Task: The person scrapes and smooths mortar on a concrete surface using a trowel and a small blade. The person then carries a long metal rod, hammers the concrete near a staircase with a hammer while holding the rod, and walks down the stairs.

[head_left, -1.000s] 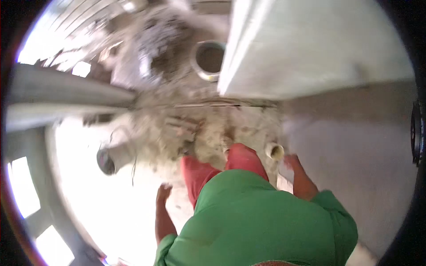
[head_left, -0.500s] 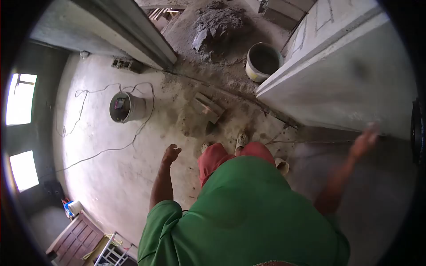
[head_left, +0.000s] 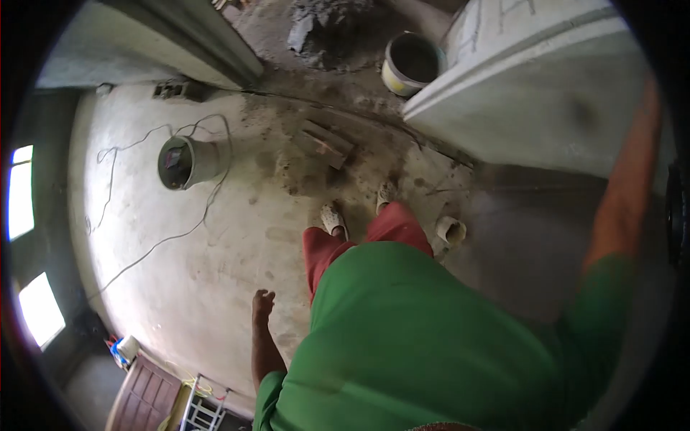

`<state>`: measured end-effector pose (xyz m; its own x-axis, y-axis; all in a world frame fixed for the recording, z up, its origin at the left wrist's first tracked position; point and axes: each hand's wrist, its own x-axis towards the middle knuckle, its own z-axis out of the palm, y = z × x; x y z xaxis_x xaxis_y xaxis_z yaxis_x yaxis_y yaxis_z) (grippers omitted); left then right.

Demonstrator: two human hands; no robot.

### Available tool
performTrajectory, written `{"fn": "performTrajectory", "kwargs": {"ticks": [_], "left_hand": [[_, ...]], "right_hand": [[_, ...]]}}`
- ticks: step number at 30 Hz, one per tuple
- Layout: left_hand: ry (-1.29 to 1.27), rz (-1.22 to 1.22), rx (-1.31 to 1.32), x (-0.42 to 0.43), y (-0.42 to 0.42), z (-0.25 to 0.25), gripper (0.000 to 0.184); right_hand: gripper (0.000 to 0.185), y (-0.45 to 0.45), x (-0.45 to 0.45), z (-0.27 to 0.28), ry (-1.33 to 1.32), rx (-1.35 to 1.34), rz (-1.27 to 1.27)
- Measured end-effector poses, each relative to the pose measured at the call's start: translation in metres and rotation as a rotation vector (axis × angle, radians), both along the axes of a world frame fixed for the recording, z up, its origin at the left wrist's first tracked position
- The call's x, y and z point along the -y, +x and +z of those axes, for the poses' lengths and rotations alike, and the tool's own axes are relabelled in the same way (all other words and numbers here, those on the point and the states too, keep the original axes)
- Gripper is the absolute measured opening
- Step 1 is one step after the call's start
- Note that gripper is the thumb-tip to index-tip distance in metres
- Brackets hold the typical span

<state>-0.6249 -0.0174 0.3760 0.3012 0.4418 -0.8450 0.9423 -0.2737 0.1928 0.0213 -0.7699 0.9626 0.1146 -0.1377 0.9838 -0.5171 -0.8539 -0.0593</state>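
Observation:
My left hand [head_left: 263, 306] hangs at my side over the concrete floor, fingers loosely curled and a little apart, with nothing visible in it. My right arm is raised along the grey plastered wall [head_left: 532, 108]. At the dark right edge of the view, my right hand [head_left: 651, 97] is barely seen; its fingers are hidden, and I cannot tell whether it touches the wall. On the floor ahead of my feet lies a flat rectangular board [head_left: 323, 144] with a handle-like strip on it.
A bucket [head_left: 205, 161] with something dark inside stands left, a cable [head_left: 165, 241] looping around it. Beyond the doorway are a mortar-like heap [head_left: 327, 32] and another bucket [head_left: 394, 77]. A small pot-like container [head_left: 451, 230] sits right of my feet. A panelled door [head_left: 144, 395] lies lower left.
My right hand has risen from low beside the wall to the far right edge. My view has shifted, and my left hand appears lower in it. The board and buckets stay where they were.

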Motion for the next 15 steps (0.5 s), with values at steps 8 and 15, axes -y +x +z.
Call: {"fn": "performTrajectory", "kwargs": {"ticks": [8,15], "left_hand": [[-0.111,0.117,-0.111,-0.002,-0.003,0.01,0.048],[-0.046,-0.154,0.074,-0.029,0.103,-0.009,0.047]], "right_hand": [[0.062,0.007,0.026,-0.001,0.016,0.035,0.17],[0.06,0.005,0.013,-0.004,0.072,0.047,0.127]]}}
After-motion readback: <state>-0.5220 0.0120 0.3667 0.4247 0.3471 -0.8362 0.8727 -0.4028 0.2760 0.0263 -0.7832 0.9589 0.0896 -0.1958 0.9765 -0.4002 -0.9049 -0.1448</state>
